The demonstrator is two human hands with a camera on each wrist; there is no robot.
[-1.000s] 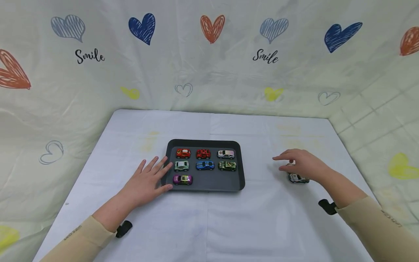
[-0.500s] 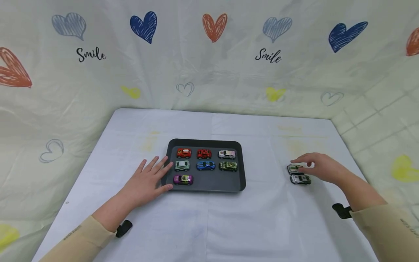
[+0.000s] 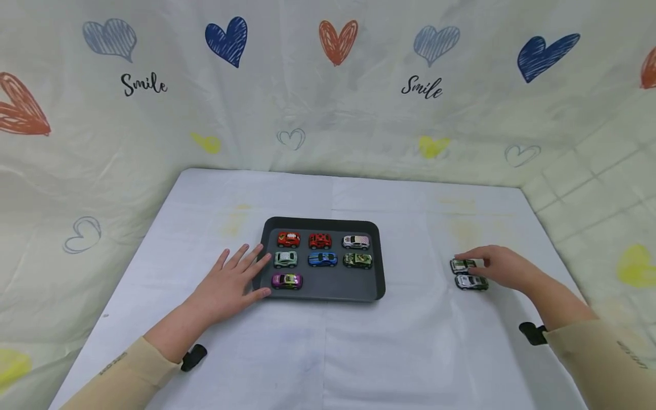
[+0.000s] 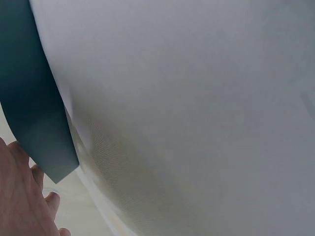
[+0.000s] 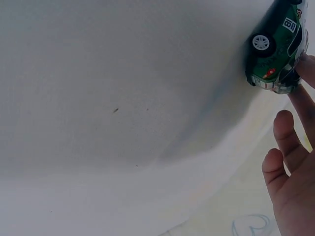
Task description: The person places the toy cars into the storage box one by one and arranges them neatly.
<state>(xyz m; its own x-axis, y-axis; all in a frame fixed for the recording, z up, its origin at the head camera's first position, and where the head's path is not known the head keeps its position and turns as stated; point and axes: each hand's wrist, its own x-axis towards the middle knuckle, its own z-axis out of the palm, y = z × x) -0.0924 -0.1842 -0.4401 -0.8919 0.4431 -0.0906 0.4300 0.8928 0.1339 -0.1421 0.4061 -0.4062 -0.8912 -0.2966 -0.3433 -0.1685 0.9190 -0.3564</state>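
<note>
My left hand (image 3: 223, 286) lies with spread fingers over the left rim of a dark grey tray (image 3: 338, 289). Rows of small toy cars stand on the tray, among them a blue car (image 3: 322, 259) and a purple car (image 3: 287, 281). To the right, my right hand (image 3: 507, 267) pinches the farther of two toy cars, a white and green toy car (image 3: 462, 266), thumb on the near side and index finger on the far side. Close in front of it sits a silver-white toy car (image 3: 470, 282). The right wrist view shows a green-sided toy car (image 5: 275, 49) beside the fingers; which of the two it is I cannot tell.
A white cloth covers the table (image 3: 389, 353). Behind it hangs a pale curtain (image 3: 369, 114) printed with hearts. In the left wrist view a dark teal tray side (image 4: 39, 108) slants past the left hand.
My right hand has moved right and down from beside the two cars, and its thumb and index finger have come round the farther one. The left hand stays still on the tray.
</note>
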